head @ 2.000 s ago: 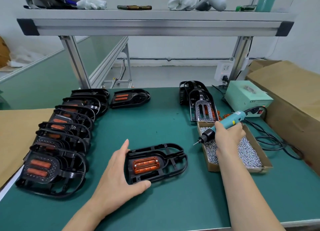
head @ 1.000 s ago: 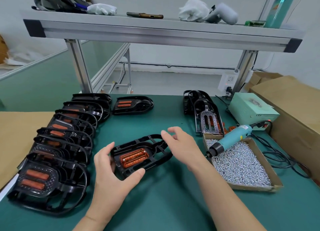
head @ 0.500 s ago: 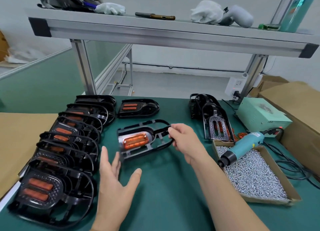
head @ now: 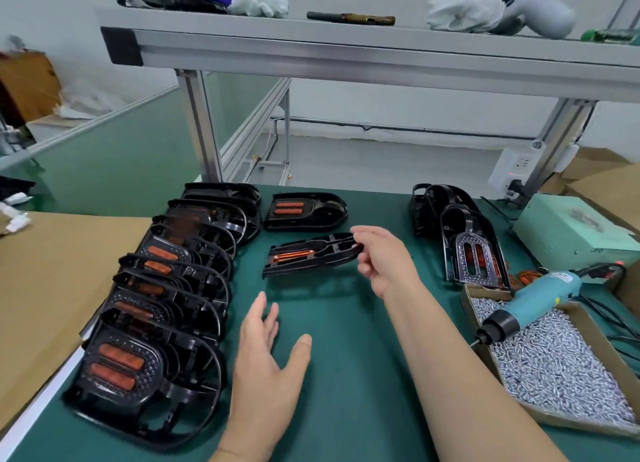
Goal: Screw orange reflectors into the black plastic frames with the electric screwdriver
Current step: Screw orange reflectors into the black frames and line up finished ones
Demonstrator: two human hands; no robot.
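bare mat (head: 346,375) centre, stacked frames (head: 166,305) left, screw box (head: 554,364) right

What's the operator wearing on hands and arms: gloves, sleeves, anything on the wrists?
Nothing. The left hand and right hand have no gloves and no visible rings. Both forearms are uncovered to the picture's edge, with no sleeves, watch or wrist strap in view.

There are two hands, the left hand (head: 266,368) and the right hand (head: 384,257), one electric screwdriver (head: 530,304) and one cardboard box (head: 561,418) of screws (head: 554,357) too many to count. The black frames number about seven in the overlapping row (head: 180,278), the exact count unclear, plus one lone frame (head: 304,210), one held frame (head: 311,253) and at least two in the right stack (head: 474,253). The shelf (head: 346,49) carries two white gloves (head: 259,4) and one phone (head: 349,18).
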